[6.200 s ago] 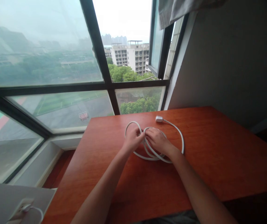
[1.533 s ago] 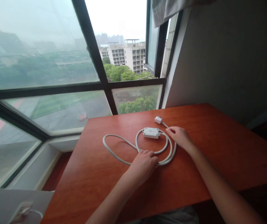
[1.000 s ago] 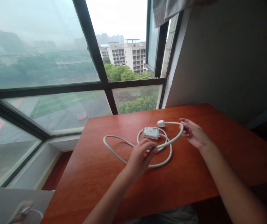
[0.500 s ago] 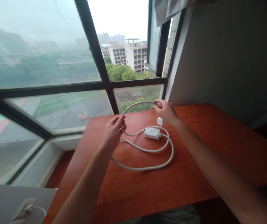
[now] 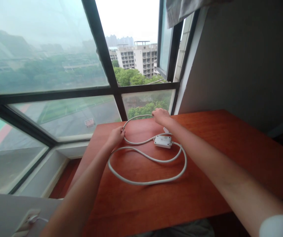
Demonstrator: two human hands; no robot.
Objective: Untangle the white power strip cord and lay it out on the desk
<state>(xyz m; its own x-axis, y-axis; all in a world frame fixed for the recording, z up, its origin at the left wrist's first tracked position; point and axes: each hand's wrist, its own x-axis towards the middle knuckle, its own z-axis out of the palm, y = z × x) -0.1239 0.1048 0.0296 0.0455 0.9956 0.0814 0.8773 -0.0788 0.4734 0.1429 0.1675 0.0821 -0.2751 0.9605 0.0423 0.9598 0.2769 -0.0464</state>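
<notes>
A white power cable [image 5: 141, 182] lies in wide loops on the reddish-brown table [image 5: 205, 164]. Its small white box [image 5: 162, 141] rests on the tabletop inside the loops. My left hand [image 5: 116, 135] is closed on the cable at the left side of its far loop. At the far end of that loop, my right hand [image 5: 160, 116] has its fingers closed round the cable. A white plug [image 5: 166, 130] is partly hidden behind my right forearm, beyond the box.
Dark-framed windows [image 5: 57, 97] stand along the table's left and far sides, one pane open. A grey wall [image 5: 235, 65] rises to the right. A wall socket [image 5: 30, 220] with a plugged-in white cord is at the lower left.
My left hand has moved left and slightly down, my right hand left and down, so the far cable loop sits lower. My right forearm now covers part of the plug.
</notes>
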